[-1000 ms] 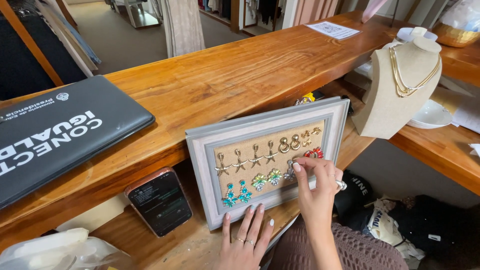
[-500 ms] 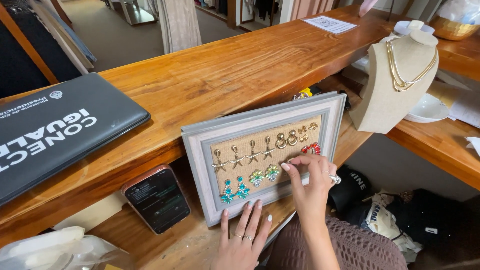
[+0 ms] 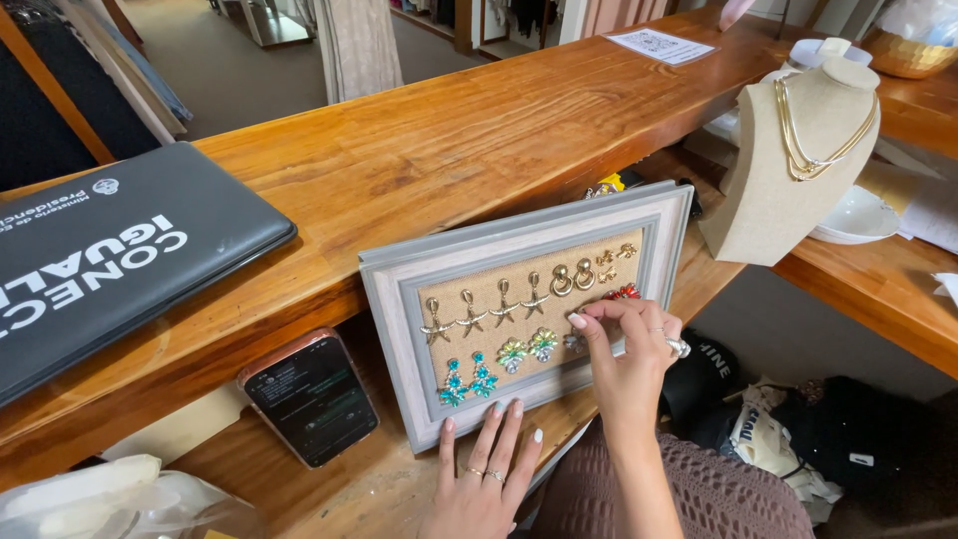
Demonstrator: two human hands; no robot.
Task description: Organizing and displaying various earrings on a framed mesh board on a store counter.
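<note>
A grey picture frame [image 3: 399, 289] with a burlap backing leans against the edge of a wooden counter [image 3: 449, 140]. Pairs of earrings hang on the burlap: gold starfish [image 3: 484, 306], turquoise stones [image 3: 467, 379], green flowers [image 3: 527, 348], gold loops [image 3: 573, 276] and a red pair [image 3: 624, 291]. My right hand [image 3: 629, 349] pinches at an earring low on the right side of the burlap; the earring itself is hidden by my fingers. My left hand [image 3: 486, 477] lies flat, fingers spread, touching the frame's bottom edge.
A dark closed laptop [image 3: 110, 269] lies on the counter at left. A phone [image 3: 311, 396] leans beside the frame. A beige bust [image 3: 788, 170] with a gold necklace stands at right, a white bowl [image 3: 848, 215] behind it. Bags lie on the floor [image 3: 798, 439].
My right hand has stayed at the lower right of the burlap, fingers shifting slightly. My left hand has kept to the frame's bottom edge. The view moved a little.
</note>
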